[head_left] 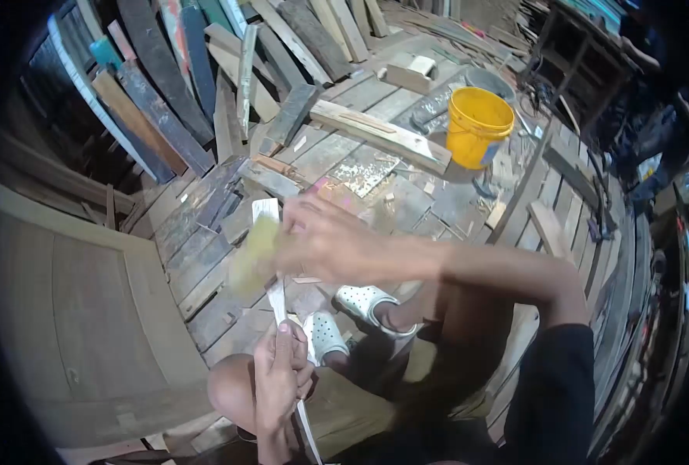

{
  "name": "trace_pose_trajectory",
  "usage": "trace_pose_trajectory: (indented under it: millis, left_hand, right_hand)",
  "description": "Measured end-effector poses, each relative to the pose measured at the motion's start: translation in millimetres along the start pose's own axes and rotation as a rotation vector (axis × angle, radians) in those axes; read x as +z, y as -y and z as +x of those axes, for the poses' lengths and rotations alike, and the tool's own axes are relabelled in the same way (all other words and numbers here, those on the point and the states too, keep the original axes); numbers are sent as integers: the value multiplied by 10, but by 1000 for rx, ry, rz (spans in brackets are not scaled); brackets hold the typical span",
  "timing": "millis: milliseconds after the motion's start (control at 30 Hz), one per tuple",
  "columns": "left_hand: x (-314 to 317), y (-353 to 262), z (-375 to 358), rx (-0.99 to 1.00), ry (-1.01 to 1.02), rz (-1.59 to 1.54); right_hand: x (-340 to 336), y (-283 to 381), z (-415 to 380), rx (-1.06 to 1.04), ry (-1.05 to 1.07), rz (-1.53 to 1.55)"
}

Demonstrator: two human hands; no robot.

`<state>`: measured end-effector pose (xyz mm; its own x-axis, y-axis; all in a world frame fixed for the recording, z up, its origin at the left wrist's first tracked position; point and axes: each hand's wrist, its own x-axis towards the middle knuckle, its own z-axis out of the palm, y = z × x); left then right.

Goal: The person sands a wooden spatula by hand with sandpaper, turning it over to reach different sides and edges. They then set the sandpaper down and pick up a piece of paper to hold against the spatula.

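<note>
My left hand (281,368), low in the middle, is closed around a long, thin white strip (277,298). The strip runs up past my right hand to a wider pale end, and its narrow tail hangs below my left fist. Smeared by motion, my right hand (333,242) is bent around a yellow-green pad (253,260). This pad lies across the strip's upper part; whether it is sandpaper, a sponge or cloth cannot be made out. Below my hands are my knees and white clogs (366,304).
A yellow bucket (480,128) stands on the plank floor beside a long board (383,133). A hammer (484,183) lies near it. Many planks (162,77) lean at upper left. A panelled wooden door (89,302) is at left. Another person (662,147) is at far right.
</note>
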<state>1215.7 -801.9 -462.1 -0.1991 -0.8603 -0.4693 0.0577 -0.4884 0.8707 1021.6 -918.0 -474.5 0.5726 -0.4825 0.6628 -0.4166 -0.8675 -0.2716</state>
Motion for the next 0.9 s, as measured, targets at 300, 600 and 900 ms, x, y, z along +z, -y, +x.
trace_pose_trajectory:
  millis: [300, 600, 900]
  left_hand:
    - [-69, 74, 13, 61, 48, -61]
    - [26, 36, -16, 65, -28, -17]
    - [-233, 414, 173, 0, -191, 46]
  right_hand:
    - [-58, 190, 65, -24, 58, 90]
    - [-42, 197, -7, -100, 91, 171]
    - [-185, -87, 45, 152, -134, -12]
